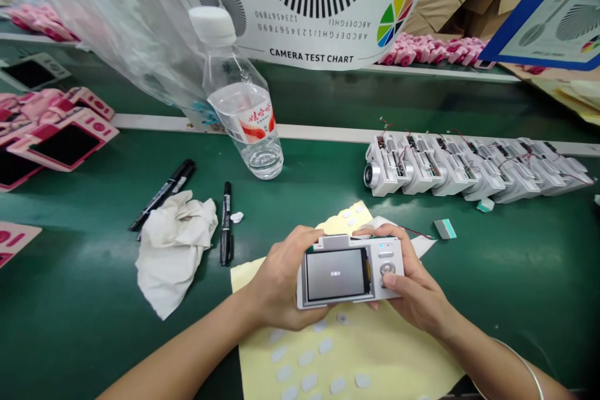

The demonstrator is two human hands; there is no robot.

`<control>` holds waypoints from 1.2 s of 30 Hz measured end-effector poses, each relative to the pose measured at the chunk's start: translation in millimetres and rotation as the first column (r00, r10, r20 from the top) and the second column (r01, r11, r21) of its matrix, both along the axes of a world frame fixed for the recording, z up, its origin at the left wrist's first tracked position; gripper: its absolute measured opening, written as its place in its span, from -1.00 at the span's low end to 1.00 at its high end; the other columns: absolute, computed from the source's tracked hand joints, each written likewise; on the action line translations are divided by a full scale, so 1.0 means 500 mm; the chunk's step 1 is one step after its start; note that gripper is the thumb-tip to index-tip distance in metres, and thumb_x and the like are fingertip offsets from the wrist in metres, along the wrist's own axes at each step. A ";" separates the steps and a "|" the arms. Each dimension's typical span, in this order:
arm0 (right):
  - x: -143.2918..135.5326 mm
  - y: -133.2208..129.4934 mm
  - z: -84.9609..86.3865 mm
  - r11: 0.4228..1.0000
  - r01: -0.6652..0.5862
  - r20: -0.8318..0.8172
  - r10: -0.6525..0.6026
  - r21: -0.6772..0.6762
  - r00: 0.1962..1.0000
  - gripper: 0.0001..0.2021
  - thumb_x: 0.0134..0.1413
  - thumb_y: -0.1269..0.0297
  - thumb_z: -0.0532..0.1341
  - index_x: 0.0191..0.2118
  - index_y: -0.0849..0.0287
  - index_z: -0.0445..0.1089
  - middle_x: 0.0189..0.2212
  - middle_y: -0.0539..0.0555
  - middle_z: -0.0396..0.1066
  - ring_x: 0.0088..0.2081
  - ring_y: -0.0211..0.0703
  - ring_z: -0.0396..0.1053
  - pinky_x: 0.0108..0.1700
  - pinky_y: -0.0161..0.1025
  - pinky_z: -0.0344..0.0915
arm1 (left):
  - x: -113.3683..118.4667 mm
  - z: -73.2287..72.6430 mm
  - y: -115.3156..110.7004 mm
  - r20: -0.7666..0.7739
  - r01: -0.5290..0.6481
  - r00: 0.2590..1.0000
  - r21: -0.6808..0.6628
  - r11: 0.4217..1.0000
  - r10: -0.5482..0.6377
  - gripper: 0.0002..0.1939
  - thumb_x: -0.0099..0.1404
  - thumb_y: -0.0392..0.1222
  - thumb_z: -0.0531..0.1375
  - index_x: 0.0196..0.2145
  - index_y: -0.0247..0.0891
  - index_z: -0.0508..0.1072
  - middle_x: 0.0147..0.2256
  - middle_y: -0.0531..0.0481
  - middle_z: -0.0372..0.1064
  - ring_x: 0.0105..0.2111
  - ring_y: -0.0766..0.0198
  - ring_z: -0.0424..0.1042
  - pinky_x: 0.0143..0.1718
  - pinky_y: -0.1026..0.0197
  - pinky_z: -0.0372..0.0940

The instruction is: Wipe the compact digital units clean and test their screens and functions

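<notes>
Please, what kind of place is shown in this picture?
Most likely a camera assembly or testing line in a factory. A row of unfinished white cameras with loose wires lies on the green work table, a printed camera test chart stands behind, and both hands hold a small white camera with its screen lit.

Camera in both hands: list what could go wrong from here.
1. The white camera is held above the table by the left hand and right hand, gripping only its ends; a slip could drop it onto the yellow sheet.
2. A thin red wire trails from the camera's top right; it could snag or pull loose.
3. The water bottle stands close by and looks tilted; if knocked, it might roll toward the row of white cameras.
</notes>
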State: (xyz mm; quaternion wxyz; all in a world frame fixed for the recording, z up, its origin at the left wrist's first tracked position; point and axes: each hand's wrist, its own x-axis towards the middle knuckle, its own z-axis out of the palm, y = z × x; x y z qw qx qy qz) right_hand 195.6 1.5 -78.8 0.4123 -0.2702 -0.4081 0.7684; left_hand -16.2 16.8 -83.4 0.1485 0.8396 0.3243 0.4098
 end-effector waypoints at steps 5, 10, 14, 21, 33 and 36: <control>0.007 0.000 0.000 1.000 -0.007 0.066 0.006 0.004 0.998 -0.68 0.10 0.28 0.13 -0.04 -0.14 0.09 0.07 0.03 0.02 -0.33 -0.30 0.29 -0.44 -0.32 0.32 | 0.000 0.000 0.001 -0.021 0.013 1.000 -0.004 1.000 -0.013 -0.34 0.03 -0.09 0.20 0.04 -0.29 0.06 -0.21 -0.19 0.32 -0.21 0.09 0.40 -0.32 0.13 0.39; 0.010 0.006 -0.008 0.999 -0.023 0.075 0.020 0.030 0.997 -0.63 0.07 0.25 0.16 -0.02 -0.12 0.06 0.10 0.08 0.00 -0.30 -0.21 0.33 -0.45 -0.26 0.38 | 0.002 0.000 0.000 -0.037 -0.008 0.999 -0.016 1.000 0.007 -0.34 0.02 -0.07 0.21 0.03 -0.27 0.07 -0.21 -0.18 0.33 -0.21 0.09 0.41 -0.32 0.14 0.39; 0.011 0.010 -0.006 0.992 -0.068 0.130 0.054 0.108 0.990 -0.58 0.06 0.31 0.19 -0.01 -0.12 0.02 0.07 0.07 0.07 -0.32 -0.28 0.35 -0.38 -0.28 0.42 | 0.001 -0.002 0.001 -0.058 -0.034 0.998 -0.022 0.999 0.033 -0.36 0.02 -0.09 0.21 0.03 -0.26 0.09 -0.20 -0.16 0.34 -0.21 0.10 0.41 -0.34 0.17 0.39; 0.012 0.014 -0.003 0.979 -0.084 0.141 0.057 0.188 0.988 -0.60 0.08 0.33 0.18 -0.01 -0.12 0.04 0.07 0.06 0.07 -0.24 -0.28 0.36 -0.34 -0.30 0.42 | -0.003 -0.008 0.007 -0.069 -0.029 0.997 0.025 0.999 0.031 -0.36 0.03 -0.15 0.20 0.04 -0.28 0.09 -0.18 -0.21 0.35 -0.19 0.08 0.42 -0.29 0.13 0.40; 0.016 0.021 -0.016 0.990 -0.092 0.080 0.084 0.104 0.993 -0.63 0.07 0.27 0.18 -0.02 -0.12 0.07 0.09 0.06 0.11 -0.14 -0.15 0.35 -0.29 -0.18 0.44 | -0.004 -0.007 0.008 -0.053 -0.009 0.999 0.018 1.000 0.010 -0.36 -0.02 -0.20 0.21 0.04 -0.24 0.11 -0.19 -0.21 0.37 -0.19 0.06 0.43 -0.31 0.12 0.40; 0.016 0.023 -0.027 0.990 -0.028 0.152 0.006 0.141 0.988 -0.65 0.05 0.22 0.19 -0.05 -0.06 0.09 0.04 0.09 0.17 -0.09 -0.10 0.32 -0.25 -0.18 0.40 | -0.005 -0.012 0.008 -0.086 -0.021 0.996 0.042 0.999 0.025 -0.34 0.00 -0.18 0.20 0.07 -0.25 0.09 -0.16 -0.22 0.37 -0.17 0.05 0.42 -0.28 0.11 0.40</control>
